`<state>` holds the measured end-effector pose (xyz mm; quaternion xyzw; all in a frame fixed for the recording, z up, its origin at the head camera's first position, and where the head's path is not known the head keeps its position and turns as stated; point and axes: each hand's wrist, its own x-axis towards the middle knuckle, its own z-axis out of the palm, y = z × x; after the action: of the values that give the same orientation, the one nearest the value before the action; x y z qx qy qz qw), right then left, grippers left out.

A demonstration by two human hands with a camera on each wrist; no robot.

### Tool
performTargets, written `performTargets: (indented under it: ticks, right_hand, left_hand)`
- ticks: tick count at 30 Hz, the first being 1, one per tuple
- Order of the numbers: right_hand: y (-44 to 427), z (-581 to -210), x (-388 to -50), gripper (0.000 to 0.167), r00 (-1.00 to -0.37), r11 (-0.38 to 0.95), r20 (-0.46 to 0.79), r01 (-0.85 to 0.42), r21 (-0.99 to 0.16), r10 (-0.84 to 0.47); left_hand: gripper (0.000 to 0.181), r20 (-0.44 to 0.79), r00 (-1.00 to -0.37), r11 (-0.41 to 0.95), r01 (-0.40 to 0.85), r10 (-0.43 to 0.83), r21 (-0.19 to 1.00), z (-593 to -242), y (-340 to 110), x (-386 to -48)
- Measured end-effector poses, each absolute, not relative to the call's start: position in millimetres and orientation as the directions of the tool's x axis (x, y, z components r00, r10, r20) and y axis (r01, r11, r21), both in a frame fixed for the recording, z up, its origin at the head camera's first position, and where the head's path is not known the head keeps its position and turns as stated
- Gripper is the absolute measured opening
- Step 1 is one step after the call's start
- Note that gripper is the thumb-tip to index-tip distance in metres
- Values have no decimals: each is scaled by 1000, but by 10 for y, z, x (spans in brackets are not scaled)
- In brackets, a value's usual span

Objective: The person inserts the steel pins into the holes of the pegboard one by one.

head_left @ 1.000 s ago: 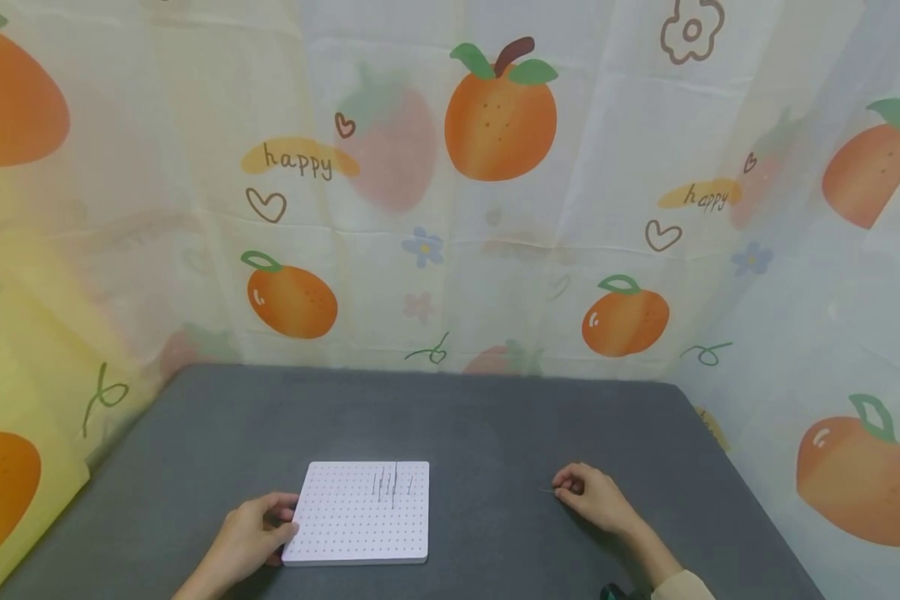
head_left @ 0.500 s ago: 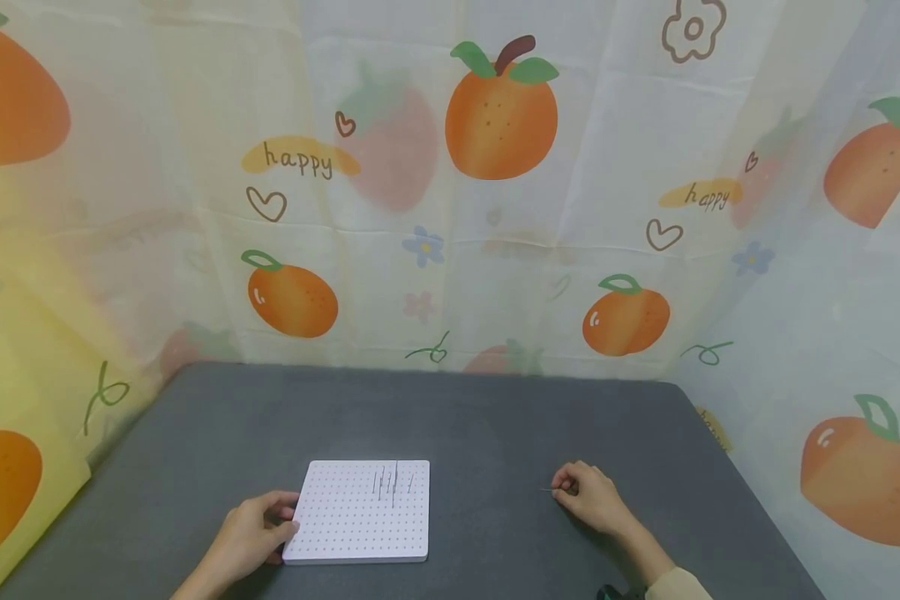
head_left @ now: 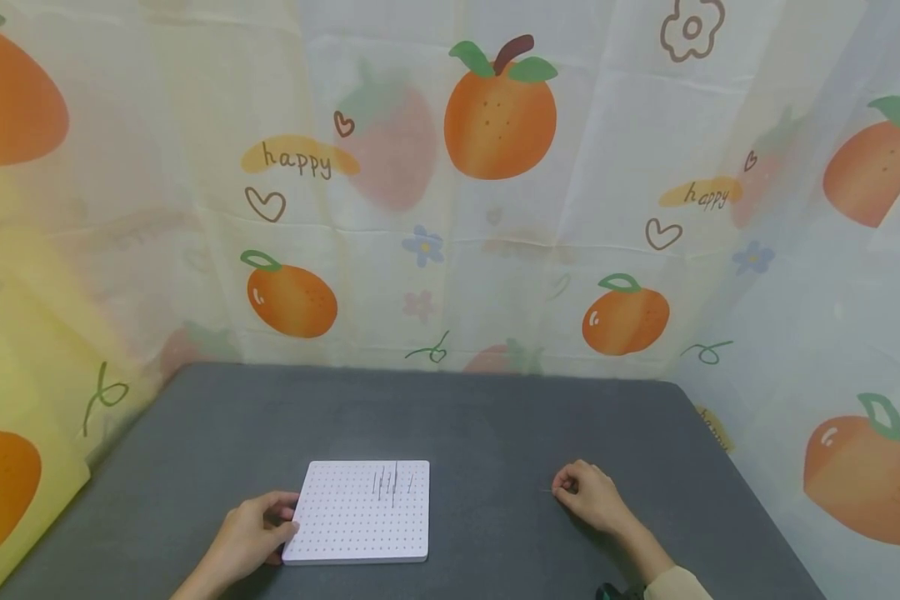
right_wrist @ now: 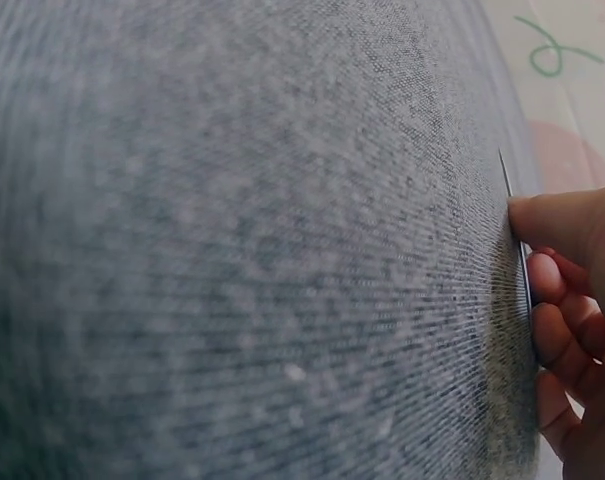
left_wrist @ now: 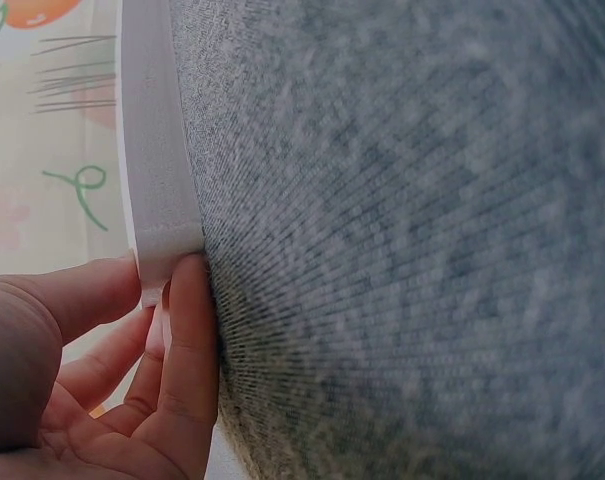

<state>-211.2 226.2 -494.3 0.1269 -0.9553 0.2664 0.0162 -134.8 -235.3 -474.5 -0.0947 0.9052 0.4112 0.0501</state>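
Note:
A white square board (head_left: 337, 533) with a grid of small holes lies on the table. Several thin needles (head_left: 395, 483) stand in its far right part; the left wrist view shows them jutting from the board's face. My left hand (head_left: 249, 533) grips the board's left edge. In the left wrist view, the thumb (left_wrist: 92, 290) lies on top with fingers underneath at a corner. To the right of the board, low over the table, my right hand (head_left: 588, 498) pinches a thin metal needle (right_wrist: 504, 170) between thumb and fingers. Its tip points left in the head view.
Dark grey cloth covers the table (head_left: 487, 425). A curtain (head_left: 495, 283) printed with oranges hangs behind it and along both sides. At the bottom, near the right sleeve (head_left: 675, 585), part of a dark object (head_left: 609, 592) shows.

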Motion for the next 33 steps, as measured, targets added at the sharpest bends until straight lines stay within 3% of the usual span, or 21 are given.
performTargets:
  ticks: [13, 26, 33]
  right_hand:
    - [2241, -4962, -2116, 14, -968, 837, 123, -251, -487, -218]
    - [2099, -4838, -2102, 3, -954, 753, 175, -301, -585, -244]
    - [1974, -4792, -2075, 14, -919, 713, 258, -395, -579, -299]
  left_hand:
    - [41, -180, -975, 645, -222, -131, 731, -4760, -2364, -1349]
    - [41, -172, -976, 636, -218, -134, 740, -4770, -2368, -1347]
    - [41, -180, -975, 636, -224, -134, 739, -4753, -2359, -1356]
